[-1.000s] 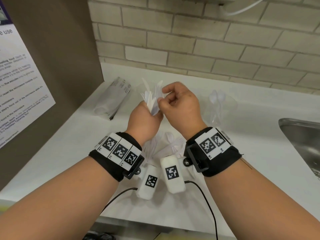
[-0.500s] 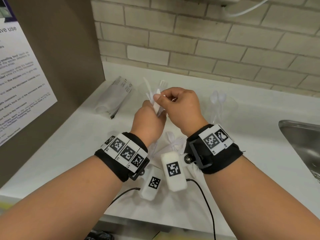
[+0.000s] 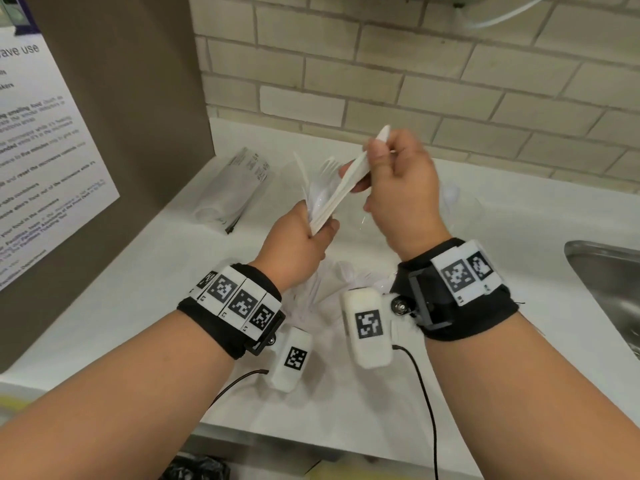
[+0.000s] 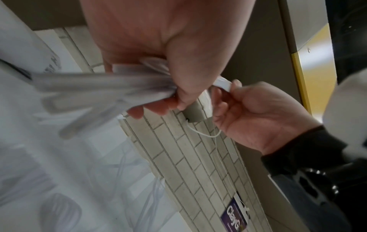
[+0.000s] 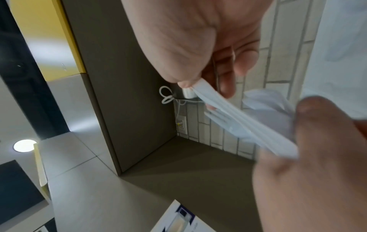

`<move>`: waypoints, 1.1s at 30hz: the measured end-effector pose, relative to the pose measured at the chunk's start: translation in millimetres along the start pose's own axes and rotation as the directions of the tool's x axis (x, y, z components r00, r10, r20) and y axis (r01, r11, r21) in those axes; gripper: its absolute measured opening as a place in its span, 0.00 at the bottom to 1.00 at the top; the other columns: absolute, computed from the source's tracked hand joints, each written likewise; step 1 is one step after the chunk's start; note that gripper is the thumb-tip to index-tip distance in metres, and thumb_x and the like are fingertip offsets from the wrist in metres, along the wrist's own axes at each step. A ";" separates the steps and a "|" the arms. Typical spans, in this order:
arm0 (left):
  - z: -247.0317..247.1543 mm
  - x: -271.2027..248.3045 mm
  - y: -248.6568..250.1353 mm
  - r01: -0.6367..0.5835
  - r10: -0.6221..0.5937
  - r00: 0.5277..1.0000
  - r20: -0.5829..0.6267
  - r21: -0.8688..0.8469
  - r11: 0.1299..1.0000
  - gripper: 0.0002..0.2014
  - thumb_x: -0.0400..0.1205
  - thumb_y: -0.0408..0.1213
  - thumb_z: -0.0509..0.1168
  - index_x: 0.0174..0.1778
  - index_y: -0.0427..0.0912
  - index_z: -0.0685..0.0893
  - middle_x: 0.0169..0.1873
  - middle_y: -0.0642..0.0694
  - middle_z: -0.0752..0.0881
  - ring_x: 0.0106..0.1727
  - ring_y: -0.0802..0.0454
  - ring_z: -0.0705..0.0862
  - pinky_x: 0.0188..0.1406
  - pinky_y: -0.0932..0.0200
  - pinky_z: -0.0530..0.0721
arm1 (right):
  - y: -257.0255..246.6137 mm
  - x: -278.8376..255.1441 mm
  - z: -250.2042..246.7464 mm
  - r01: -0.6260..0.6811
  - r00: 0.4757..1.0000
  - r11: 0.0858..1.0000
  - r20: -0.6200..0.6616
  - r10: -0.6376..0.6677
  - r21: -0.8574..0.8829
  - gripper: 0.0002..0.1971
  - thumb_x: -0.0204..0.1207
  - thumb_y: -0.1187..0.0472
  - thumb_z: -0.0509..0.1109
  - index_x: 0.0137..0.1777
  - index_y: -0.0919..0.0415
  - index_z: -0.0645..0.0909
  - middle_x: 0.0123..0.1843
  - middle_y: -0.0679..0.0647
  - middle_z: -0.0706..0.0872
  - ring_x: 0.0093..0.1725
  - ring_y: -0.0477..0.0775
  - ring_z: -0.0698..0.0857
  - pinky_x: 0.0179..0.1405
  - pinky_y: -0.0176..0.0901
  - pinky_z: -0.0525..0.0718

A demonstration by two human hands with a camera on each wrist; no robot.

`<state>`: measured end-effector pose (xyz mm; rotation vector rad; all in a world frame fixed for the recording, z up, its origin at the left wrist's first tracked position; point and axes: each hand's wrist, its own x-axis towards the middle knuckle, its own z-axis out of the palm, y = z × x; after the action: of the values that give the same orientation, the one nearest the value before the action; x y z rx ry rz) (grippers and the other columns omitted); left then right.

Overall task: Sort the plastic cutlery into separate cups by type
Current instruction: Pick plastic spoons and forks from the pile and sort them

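My left hand [image 3: 320,232] grips a bundle of white plastic cutlery [image 3: 317,199] above the counter; the left wrist view shows this bundle [image 4: 123,87] blurred. My right hand [image 3: 377,157] pinches the upper end of one long flat white piece [image 3: 353,174] that slants down into the bundle. In the right wrist view the thumb and finger hold that flat piece [image 5: 210,97]. A clear cup holding forks [image 3: 327,166] stands behind the hands. Another clear cup with spoons [image 3: 467,202] is half hidden behind my right hand. Loose cutlery [image 3: 329,282] lies under the wrists.
A crumpled clear plastic bag [image 3: 235,188] lies at the back left of the white counter [image 3: 138,289]. A brown side panel with a poster [image 3: 45,150] closes the left side. A steel sink [image 3: 606,282] is at the right, and a brick wall [image 3: 415,81] behind.
My right hand has risen up and to the right, drawing the flat white piece partly out of the bundle. The left hand has tilted the bundle slightly but stays put.
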<state>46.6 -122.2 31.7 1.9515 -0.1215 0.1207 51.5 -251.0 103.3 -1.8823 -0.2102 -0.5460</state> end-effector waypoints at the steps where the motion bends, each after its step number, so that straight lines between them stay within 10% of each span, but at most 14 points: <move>1: -3.5 -0.4 -1.4 0.006 -0.006 1.000 0.015 -0.029 1.000 0.10 0.83 0.47 0.64 0.47 0.43 0.76 0.34 0.48 0.82 0.28 0.53 0.84 0.33 0.56 0.85 | -3.8 3.8 -6.3 0.026 0.998 0.999 -0.058 -0.024 0.048 0.10 0.86 0.60 0.57 0.42 0.50 0.70 0.37 0.53 0.90 0.28 0.45 0.84 0.26 0.39 0.78; 5: -20.2 -3.1 -11.0 0.105 -0.037 0.981 0.190 -0.364 0.925 0.11 0.85 0.41 0.63 0.54 0.35 0.78 0.34 0.45 0.80 0.32 0.50 0.81 0.42 0.50 0.85 | -8.0 33.2 -31.4 0.095 0.958 0.958 -0.286 -0.013 0.272 0.09 0.86 0.62 0.56 0.43 0.54 0.71 0.36 0.57 0.88 0.24 0.47 0.79 0.22 0.40 0.77; 12: -45.3 0.1 -24.6 0.333 -0.092 0.927 0.364 -0.685 0.648 0.09 0.79 0.37 0.63 0.54 0.40 0.81 0.33 0.48 0.79 0.33 0.53 0.81 0.46 0.49 0.85 | 15.2 87.3 -3.5 0.058 0.949 0.948 -0.311 0.044 0.313 0.09 0.86 0.63 0.59 0.42 0.56 0.72 0.31 0.55 0.82 0.23 0.46 0.82 0.29 0.43 0.87; 24: -59.9 14.4 -50.0 0.328 -0.204 0.944 0.258 -0.719 0.613 0.16 0.75 0.39 0.67 0.57 0.38 0.80 0.33 0.47 0.79 0.33 0.52 0.80 0.43 0.51 0.85 | 93.9 140.5 86.7 -0.092 0.995 0.960 0.024 0.102 -0.264 0.10 0.84 0.55 0.60 0.52 0.60 0.79 0.42 0.62 0.89 0.44 0.69 0.89 0.46 0.60 0.86; 29: -57.0 15.5 -47.1 0.329 -0.203 0.944 0.260 -0.718 0.613 0.12 0.77 0.38 0.66 0.55 0.38 0.81 0.32 0.47 0.79 0.32 0.52 0.79 0.43 0.51 0.85 | 109.2 143.2 95.7 -0.285 0.894 0.898 0.245 0.375 -0.334 0.15 0.80 0.58 0.65 0.63 0.65 0.81 0.56 0.66 0.88 0.50 0.63 0.89 0.54 0.58 0.89; 33: -52.1 15.6 -43.4 0.330 -0.187 0.943 0.274 -0.714 0.618 0.10 0.78 0.38 0.66 0.52 0.39 0.83 0.32 0.48 0.79 0.33 0.53 0.80 0.43 0.51 0.86 | 92.1 133.7 82.6 -0.306 0.909 0.909 0.197 0.367 -0.282 0.17 0.81 0.60 0.66 0.67 0.65 0.78 0.57 0.62 0.88 0.47 0.57 0.89 0.54 0.53 0.89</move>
<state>66.7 -58.1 13.6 1.1025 0.0085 -0.2690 227.5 -224.5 65.0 -2.1695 0.0299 -0.0999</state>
